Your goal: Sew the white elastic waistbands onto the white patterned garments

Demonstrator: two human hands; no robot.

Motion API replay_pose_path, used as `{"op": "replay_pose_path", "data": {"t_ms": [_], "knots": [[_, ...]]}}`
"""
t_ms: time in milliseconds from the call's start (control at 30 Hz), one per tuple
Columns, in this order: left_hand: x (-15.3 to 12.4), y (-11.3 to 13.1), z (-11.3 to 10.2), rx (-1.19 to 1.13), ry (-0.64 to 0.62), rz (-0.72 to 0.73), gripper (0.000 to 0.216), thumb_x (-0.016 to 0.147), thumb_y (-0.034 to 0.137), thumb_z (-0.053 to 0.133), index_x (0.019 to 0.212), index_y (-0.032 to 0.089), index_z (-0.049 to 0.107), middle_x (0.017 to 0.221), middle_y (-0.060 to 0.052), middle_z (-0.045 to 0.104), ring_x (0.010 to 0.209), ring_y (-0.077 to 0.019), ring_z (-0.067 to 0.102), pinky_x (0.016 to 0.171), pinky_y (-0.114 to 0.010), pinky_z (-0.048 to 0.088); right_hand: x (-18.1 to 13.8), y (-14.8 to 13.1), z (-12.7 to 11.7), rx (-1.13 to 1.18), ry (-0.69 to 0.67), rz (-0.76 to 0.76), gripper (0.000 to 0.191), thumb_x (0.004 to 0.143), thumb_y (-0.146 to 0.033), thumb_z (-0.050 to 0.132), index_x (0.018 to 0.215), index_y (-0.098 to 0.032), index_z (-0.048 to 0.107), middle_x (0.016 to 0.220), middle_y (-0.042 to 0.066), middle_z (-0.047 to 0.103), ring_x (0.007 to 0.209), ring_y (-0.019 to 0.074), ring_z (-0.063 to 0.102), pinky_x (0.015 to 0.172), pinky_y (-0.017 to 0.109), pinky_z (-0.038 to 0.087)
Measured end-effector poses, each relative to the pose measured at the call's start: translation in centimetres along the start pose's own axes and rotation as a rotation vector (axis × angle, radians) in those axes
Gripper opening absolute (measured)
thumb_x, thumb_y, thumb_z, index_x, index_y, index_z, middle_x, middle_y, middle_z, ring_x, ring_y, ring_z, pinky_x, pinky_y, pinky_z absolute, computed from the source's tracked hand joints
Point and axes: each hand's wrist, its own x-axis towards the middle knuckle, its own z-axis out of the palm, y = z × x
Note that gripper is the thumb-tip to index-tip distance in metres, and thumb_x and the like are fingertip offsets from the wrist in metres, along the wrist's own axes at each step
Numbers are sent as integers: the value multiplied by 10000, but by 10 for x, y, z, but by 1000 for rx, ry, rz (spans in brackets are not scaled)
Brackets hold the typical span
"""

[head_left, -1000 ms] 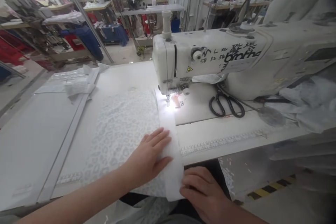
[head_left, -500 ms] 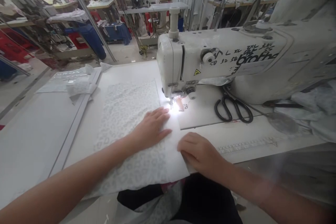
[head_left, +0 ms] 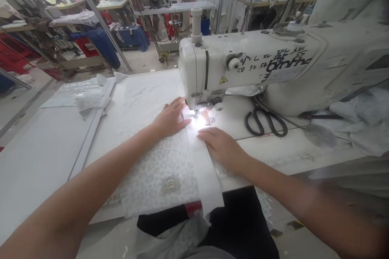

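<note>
A pale fabric panel with a grey leopard print lies under the sewing machine, with a small crown-like motif near its front edge. Along its right edge runs a plain white strip, whose end hangs over the table edge. My left hand rests flat on the panel, fingers stretched out, just left of the lit needle area. Close in front of the needle, my right hand has its fingers closed at the strip's right edge; its thumb is hidden.
Black-handled scissors lie on the table right of the needle. Crumpled pale fabric sits at far right. Scraps lie on the left side by a long pale bar. Other sewing stations stand behind.
Both hands have moved forward, the right one up close to the needle. The panel has shifted forward under the machine, and the crown-like motif now shows. The strip's end hangs lower over the edge.
</note>
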Motion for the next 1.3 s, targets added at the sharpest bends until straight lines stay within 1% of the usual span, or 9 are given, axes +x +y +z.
{"op": "replay_pose_path", "data": {"t_ms": [67, 167, 233, 333, 433, 533, 800, 1033, 1300], "knots": [[-23, 14, 0, -3, -27, 88, 457, 868, 492, 399, 1232, 218, 438, 1342, -45, 424, 1252, -233, 373, 1040, -427, 355, -38, -18, -7, 6, 37, -7, 308, 828, -16, 385, 1074, -121, 538, 1002, 124, 599, 933, 235, 543, 805, 380, 484], [-79, 47, 8, -23, -172, 380, 704, 777, 597, 489, 1357, 245, 304, 1430, -30, 313, 1283, -275, 312, 1035, -475, 337, -104, -43, -7, 78, 58, -25, 371, 767, -61, 485, 1102, -220, 502, 900, 74, 625, 787, 236, 575, 690, 378, 507], [-113, 68, 18, 28, -169, 492, 691, 798, 470, 540, 1380, 213, 269, 1398, -57, 366, 1229, -283, 374, 982, -453, 360, -135, -53, 0, 241, 63, 209, 315, 772, -91, 469, 1026, -266, 527, 801, 32, 621, 669, 211, 575, 590, 348, 500], [-139, 89, 33, 166, -13, 517, 485, 834, 140, 473, 1308, 160, 373, 1175, -101, 554, 989, -247, 521, 829, -399, 388, -147, -58, 17, 584, 52, 620, 257, 790, -138, 441, 985, -248, 567, 861, 32, 624, 749, 196, 594, 655, 322, 505], [-139, 96, 37, 104, 61, 553, 329, 810, 67, 440, 1133, 107, 487, 879, -77, 593, 744, -190, 511, 682, -348, 379, -137, -59, 28, 961, 3, 748, 245, 770, -174, 484, 988, -197, 593, 929, 47, 627, 867, 195, 580, 784, 329, 476], [-136, 97, 34, -70, 67, 514, 266, 797, 44, 448, 1048, 117, 499, 847, -60, 572, 738, -173, 479, 647, -317, 366, -129, -65, 33, 1137, -7, 754, 140, 781, -271, 565, 862, -172, 621, 810, 27, 620, 778, 180, 567, 776, 329, 459], [-148, 109, 41, -297, 18, 441, 158, 860, 103, 443, 976, 171, 527, 814, -31, 557, 742, -152, 450, 672, -295, 376, -132, -84, 27, 1011, 103, 768, 223, 809, -287, 593, 630, -156, 571, 577, -40, 515, 560, 98, 445, 538, 211, 351], [-138, 114, 44, -332, 63, 492, 128, 851, 88, 456, 932, 150, 534, 778, -27, 551, 715, -137, 442, 656, -284, 372, -130, -86, 23, 842, 105, 713, 238, 824, -250, 546, 606, -154, 534, 585, -39, 460, 568, 96, 416, 532, 212, 319], [-135, 112, 46, -295, 84, 572, 119, 858, 91, 453, 923, 137, 541, 782, -26, 561, 715, -133, 466, 677, -299, 354, -128, -85, 23, 849, 94, 709, 204, 802, -174, 533, 598, -156, 532, 564, -49, 436, 543, 87, 391, 521, 208, 298]]}}
